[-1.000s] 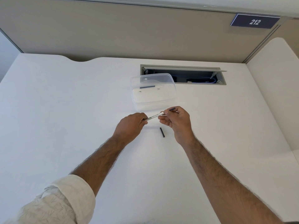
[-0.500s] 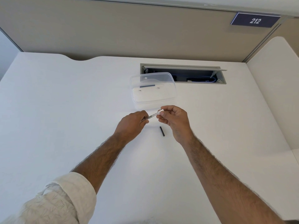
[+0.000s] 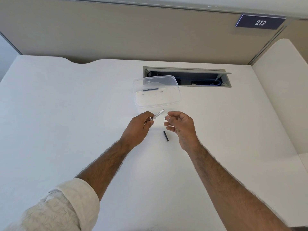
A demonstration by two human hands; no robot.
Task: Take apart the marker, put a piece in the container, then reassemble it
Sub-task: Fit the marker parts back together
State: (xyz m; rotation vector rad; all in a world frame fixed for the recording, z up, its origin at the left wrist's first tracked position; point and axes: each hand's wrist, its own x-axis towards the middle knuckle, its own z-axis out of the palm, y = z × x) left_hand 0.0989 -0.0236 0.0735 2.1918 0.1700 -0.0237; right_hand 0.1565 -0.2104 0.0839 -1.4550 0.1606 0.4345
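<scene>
My left hand (image 3: 138, 129) grips the lower end of the white marker barrel (image 3: 157, 115), whose free end points up and right toward the clear plastic container (image 3: 178, 92). A thin blue-grey marker piece (image 3: 150, 89) lies inside the container near its far wall. My right hand (image 3: 183, 129) hovers just right of the barrel tip, apart from it. Its thumb and forefinger are pinched together and nothing shows between them. A short black marker piece (image 3: 165, 136) lies on the white desk between my hands.
An open cable hatch (image 3: 200, 79) is sunk into the desk right behind the container. A beige partition with a "212" sign (image 3: 260, 22) closes the back. A second white desk surface (image 3: 283, 100) adjoins on the right.
My right hand held the barrel's far end, with a blue piece sticking out a second ago. It has now let go and drawn slightly right. The barrel stays in my left hand.
</scene>
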